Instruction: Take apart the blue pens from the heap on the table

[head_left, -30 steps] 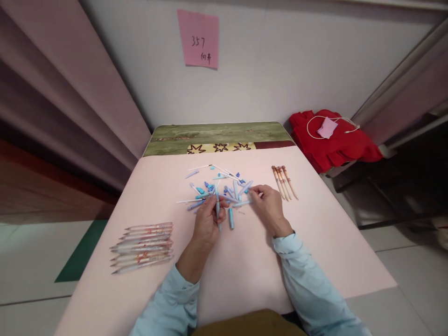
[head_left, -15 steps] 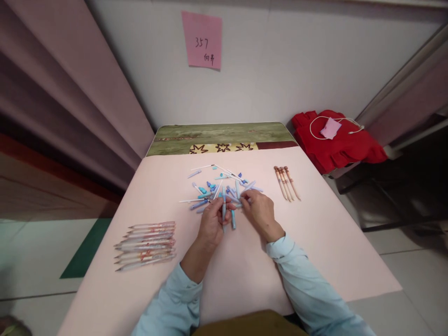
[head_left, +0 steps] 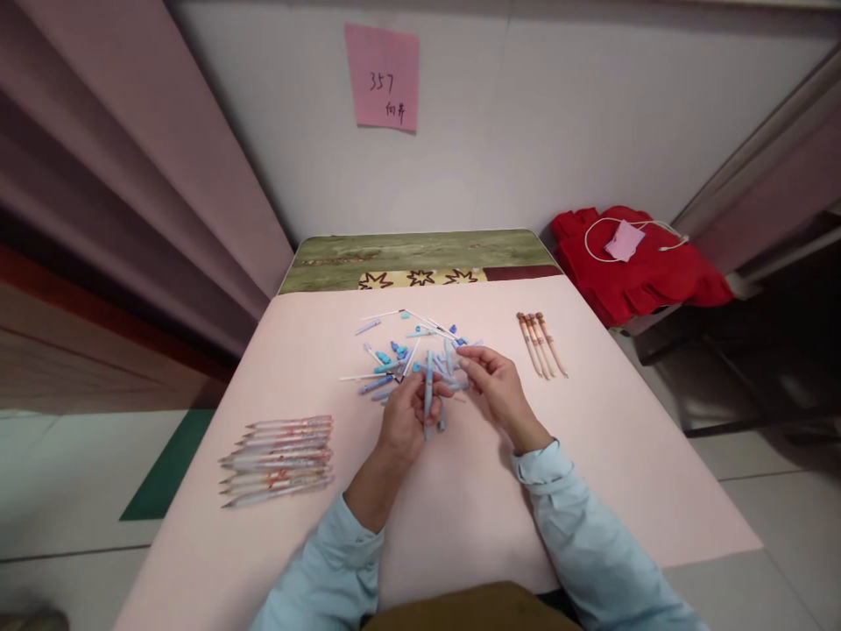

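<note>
My left hand (head_left: pixel 408 416) is closed around a light blue pen barrel (head_left: pixel 429 386), which stands nearly upright between thumb and fingers. My right hand (head_left: pixel 496 386) is just to the right of it, thumb and forefinger pinched together; whatever is between the fingertips is too small to make out. Beyond both hands spreads a loose pile of blue and lilac pen parts (head_left: pixel 377 384), with barrels, small blue caps (head_left: pixel 384 358) and thin white refills (head_left: pixel 360 378). Another blue piece lies partly hidden behind my left hand's fingers.
A row of several pale pens (head_left: pixel 279 460) lies at the left of the pink-covered table (head_left: pixel 473 508). Several brown-topped pens (head_left: pixel 540 344) lie at the right. A red cloth (head_left: pixel 637 272) with a white cable (head_left: pixel 595 237) sits beyond the table's right edge.
My right hand has lifted out of the pile, its fingertips now pinched above it. My left hand still holds the barrel, shifted slightly right in view.
</note>
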A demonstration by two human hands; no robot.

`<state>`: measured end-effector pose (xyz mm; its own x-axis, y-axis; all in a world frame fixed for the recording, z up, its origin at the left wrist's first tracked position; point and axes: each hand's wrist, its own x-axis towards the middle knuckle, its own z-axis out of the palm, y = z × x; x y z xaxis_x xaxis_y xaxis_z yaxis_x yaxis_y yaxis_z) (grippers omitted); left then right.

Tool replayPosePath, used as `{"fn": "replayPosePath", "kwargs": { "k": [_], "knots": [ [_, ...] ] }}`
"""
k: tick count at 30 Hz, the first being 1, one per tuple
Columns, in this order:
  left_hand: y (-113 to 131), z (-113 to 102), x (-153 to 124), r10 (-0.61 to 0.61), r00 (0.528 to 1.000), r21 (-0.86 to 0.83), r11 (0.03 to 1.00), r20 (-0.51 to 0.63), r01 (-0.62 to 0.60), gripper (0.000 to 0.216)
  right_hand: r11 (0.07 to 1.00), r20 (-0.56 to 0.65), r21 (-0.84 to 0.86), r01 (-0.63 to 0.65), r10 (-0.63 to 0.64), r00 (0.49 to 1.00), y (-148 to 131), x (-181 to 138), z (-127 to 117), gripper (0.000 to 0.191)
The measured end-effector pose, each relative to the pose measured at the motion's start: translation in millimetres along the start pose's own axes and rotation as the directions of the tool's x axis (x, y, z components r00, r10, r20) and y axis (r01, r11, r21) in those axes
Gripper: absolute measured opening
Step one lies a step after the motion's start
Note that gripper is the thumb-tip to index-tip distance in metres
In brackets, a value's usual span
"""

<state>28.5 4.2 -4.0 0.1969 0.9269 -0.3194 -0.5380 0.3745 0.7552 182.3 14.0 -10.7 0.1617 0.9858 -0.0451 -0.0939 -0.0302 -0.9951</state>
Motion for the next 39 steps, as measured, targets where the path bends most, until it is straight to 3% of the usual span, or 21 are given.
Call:
{"fn": "replayPosePath", "kwargs": {
  "k": [3, 7, 15, 20, 29, 33, 39],
  "knots": [
    [-1.7, 3.0, -3.2, -0.009, 0.999, 0.056, 0.998, 0.043, 0.007, 0.024, 0.948, 0.099, 0.283, -0.144, 0.120, 0.988, -0.2, 0.3, 5.1, 0.034],
    [-3.6, 4.9, -5.5, -0.051, 0.996, 0.087, 0.995, 0.071, 0.045, 0.022, 0.903, 0.069, 0.396, -0.169, 0.154, 0.986, 3.3, 2.0, 7.5, 0.028],
    [-5.0, 1.7, -3.0, -0.040, 0.996, 0.076, 0.997, 0.079, 0.034, 0.027, 0.915, 0.184, 0.366, -0.171, 0.109, 0.977, 2.2, -5.6, 12.9, 0.027],
    [-8.0, 0.6, -2.6, -0.054, 0.993, 0.112, 0.993, 0.103, 0.042, 0.030, 0.913, 0.173, 0.392, -0.112, 0.047, 0.984, 3.0, -9.9, 20.8, 0.027],
    [-11.5, 3.9, -4.0, -0.112, 0.990, 0.187, 0.978, 0.091, 0.094, 0.039, 0.969, 0.155, 0.240, -0.055, 0.018, 0.988, -1.0, -11.7, 19.8, 0.031],
    [-11.2, 5.3, -6.9, -0.159, 0.982, 0.208, 0.969, 0.105, 0.135, 0.040, 0.974, 0.096, 0.225, -0.038, 0.016, 0.995, -0.8, -7.8, 15.9, 0.031],
    [-8.8, 7.3, -9.9, -0.218, 0.970, 0.271, 0.945, 0.110, 0.181, 0.041, 0.896, -0.110, 0.445, -0.005, 0.061, 0.992, -2.5, 6.1, -2.3, 0.027]
  ]
}}
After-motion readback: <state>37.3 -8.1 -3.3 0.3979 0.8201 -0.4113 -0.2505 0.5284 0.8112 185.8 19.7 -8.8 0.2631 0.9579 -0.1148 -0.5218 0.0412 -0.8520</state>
